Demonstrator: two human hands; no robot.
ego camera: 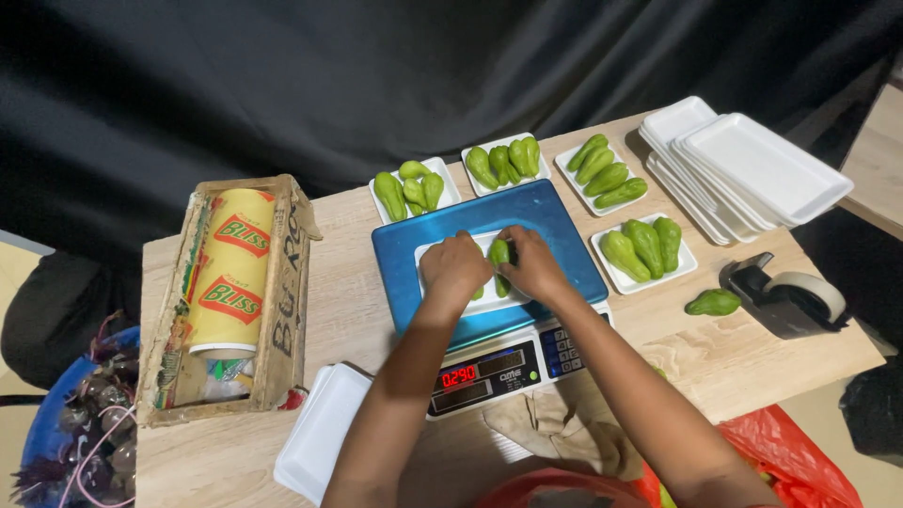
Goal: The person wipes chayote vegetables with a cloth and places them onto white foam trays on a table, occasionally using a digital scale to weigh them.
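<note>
Wooden tabletop (357,325) under a black backdrop, me looking down from the head cam. Nearest: spare white foam tray (320,442) at the front edge, crumpled beige cloth (564,433) beside it, red plastic bag (800,461) lower right. Next, digital scale (489,372) with lit red readout and blue platform (555,221). On the platform sits a white foam tray (428,252). My left hand (454,268) rests curled on it, fingers bent down; can't tell if it grips anything. My right hand (534,265) pinches a green chayote (499,252) on that tray. Left: wooden crate (282,301) holding a cling-film roll (230,273). Right: loose chayote (713,302), tape dispenser (790,299). Far: four filled trays of chayote (508,162), then a stack of empty foam trays (743,169).
</note>
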